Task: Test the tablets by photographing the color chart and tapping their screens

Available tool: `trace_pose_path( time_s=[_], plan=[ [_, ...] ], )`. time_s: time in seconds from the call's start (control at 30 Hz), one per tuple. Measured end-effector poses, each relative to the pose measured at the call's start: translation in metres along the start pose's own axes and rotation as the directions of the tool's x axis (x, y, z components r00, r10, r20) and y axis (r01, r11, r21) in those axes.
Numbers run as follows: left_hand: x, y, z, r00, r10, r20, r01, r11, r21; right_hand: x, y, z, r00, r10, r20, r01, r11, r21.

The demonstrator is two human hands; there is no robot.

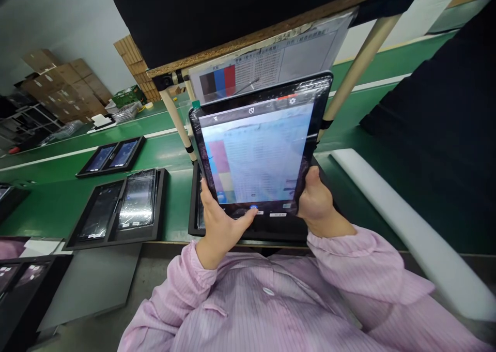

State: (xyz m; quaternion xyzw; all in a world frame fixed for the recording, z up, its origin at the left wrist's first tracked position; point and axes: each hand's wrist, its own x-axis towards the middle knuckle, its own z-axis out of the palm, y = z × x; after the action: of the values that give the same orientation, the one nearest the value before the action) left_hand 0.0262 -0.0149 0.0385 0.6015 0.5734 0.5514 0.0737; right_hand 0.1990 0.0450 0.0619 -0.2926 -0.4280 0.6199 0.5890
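Upright between my two hands is a black-framed tablet point(263, 150), its lit screen showing a camera picture with icons along the top. My left hand point(222, 223) grips the lower left edge, its thumb lying over the bottom bezel near a blue on-screen button. At the lower right edge, my right hand point(318, 199) holds the frame, with most of its fingers hidden behind. A green tab point(196, 104) sticks out at the tablet's upper left corner. Behind it hangs a printed sheet point(267, 62) with black, blue and red blocks. Beneath the tablet lies a black tray point(194, 223), partly covered.
Black trays point(161, 207) of tablets lie on the green bench point(176, 186) to the left. Pale posts point(360, 65) carry a dark shelf point(232, 16) overhead. A white foam strip point(403, 223) and black cloth point(437, 135) are at the right. Cardboard boxes point(65, 88) stand far left.
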Motion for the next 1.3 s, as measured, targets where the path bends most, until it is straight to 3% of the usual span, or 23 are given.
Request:
trace_pose_path(
  time_s=[1.1,1.17,1.23,1.3],
  plan=[
    [-0.003,-0.005,0.001,1.000,0.023,-0.014,-0.023,1.000,0.005,0.004,0.003,-0.007,0.996,0.013,0.089,-0.009,0.999,-0.049],
    [-0.003,-0.009,0.000,1.000,0.014,-0.010,-0.015,0.998,-0.056,0.006,0.003,-0.009,0.995,-0.001,0.102,0.010,0.997,-0.081],
    [0.001,-0.015,-0.003,1.000,-0.023,0.017,0.026,0.970,-0.242,0.005,0.004,-0.010,0.993,-0.038,0.115,0.055,0.987,-0.148],
    [0.009,-0.021,-0.007,0.990,-0.117,0.076,0.139,0.846,-0.515,0.002,0.004,-0.010,0.989,-0.084,0.125,0.110,0.970,-0.217]
  ],
)
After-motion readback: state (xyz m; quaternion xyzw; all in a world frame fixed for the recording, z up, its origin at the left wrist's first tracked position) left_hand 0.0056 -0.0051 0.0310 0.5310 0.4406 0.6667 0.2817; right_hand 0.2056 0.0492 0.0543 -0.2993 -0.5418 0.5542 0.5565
